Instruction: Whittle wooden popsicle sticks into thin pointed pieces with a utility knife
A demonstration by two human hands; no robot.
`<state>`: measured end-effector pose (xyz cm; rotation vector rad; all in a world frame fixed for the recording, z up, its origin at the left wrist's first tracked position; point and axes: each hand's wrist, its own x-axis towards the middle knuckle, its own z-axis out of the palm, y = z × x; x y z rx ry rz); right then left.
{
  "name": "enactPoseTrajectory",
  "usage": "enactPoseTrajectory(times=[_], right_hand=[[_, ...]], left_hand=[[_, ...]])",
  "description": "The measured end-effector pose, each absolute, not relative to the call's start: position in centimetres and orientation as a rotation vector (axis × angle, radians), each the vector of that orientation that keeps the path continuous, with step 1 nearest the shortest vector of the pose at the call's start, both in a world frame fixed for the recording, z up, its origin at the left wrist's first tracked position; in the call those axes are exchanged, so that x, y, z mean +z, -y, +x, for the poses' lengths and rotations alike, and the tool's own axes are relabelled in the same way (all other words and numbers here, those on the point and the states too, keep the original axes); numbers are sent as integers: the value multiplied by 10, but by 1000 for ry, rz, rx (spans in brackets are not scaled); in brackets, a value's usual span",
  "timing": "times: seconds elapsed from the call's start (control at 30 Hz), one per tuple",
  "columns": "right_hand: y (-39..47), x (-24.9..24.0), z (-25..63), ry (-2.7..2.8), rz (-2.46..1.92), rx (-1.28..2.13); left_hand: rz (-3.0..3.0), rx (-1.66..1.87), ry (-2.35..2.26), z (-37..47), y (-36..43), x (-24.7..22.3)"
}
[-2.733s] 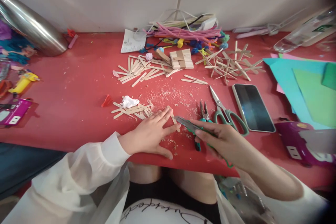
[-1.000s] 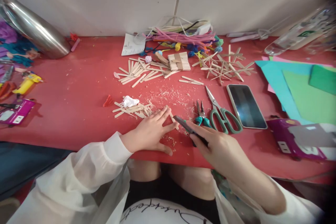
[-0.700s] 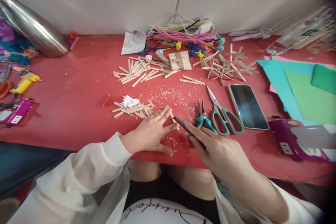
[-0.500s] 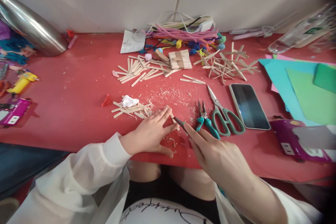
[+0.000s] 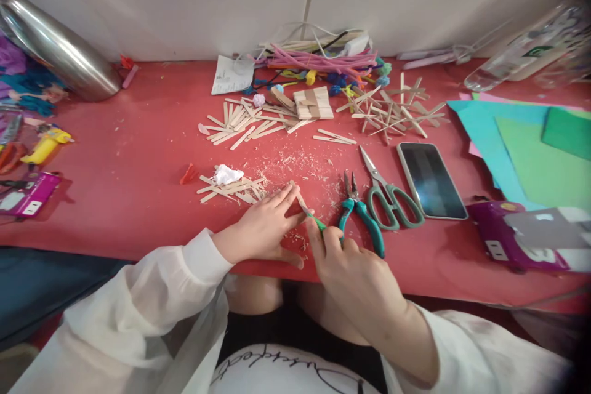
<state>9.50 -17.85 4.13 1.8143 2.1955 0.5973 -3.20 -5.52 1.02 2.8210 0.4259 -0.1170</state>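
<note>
My left hand (image 5: 261, 229) lies low over the table with its fingers stretched and spread. Its fingertips press on one end of a wooden craft stick (image 5: 300, 199) that lies flat. My right hand (image 5: 357, 277) is closed around a green-handled craft knife (image 5: 318, 222), whose blade rests against the stick near the left fingers. Pale wood shavings (image 5: 295, 164) are scattered around the stick. Left of my left hand is a small pile of craft sticks (image 5: 221, 188) with a crumpled white lump (image 5: 228, 173) on top.
Teal-handled pliers (image 5: 353, 206), scissors (image 5: 392, 197) and a phone (image 5: 433, 178) lie to the right, beside coloured paper (image 5: 526, 154). Loose sticks (image 5: 237, 120), a bundle of sticks (image 5: 314, 103) and pink pipe cleaners (image 5: 323, 60) lie further back. A steel bottle (image 5: 60, 43) stands at left.
My right hand has shifted left and closer to my left hand, bringing the knife's green handle into view. My left hand stays on the stick. The whole view has tilted slightly.
</note>
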Motion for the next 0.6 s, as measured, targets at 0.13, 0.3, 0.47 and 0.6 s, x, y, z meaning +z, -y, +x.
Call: enactPoseTrajectory(times=[0.13, 0.3, 0.47, 0.6], right_hand=[[181, 44, 102, -2224, 1816, 538], [178, 50, 117, -2279, 1960, 461], [176, 44, 128, -2362, 2095, 329], [175, 38, 128, -2327, 2125, 275]], left_hand=[[2815, -117, -429, -33, 56, 9], [2825, -132, -437, -33, 56, 7], [2833, -122, -437, -33, 56, 8], [2844, -115, -426, -34, 55, 8]])
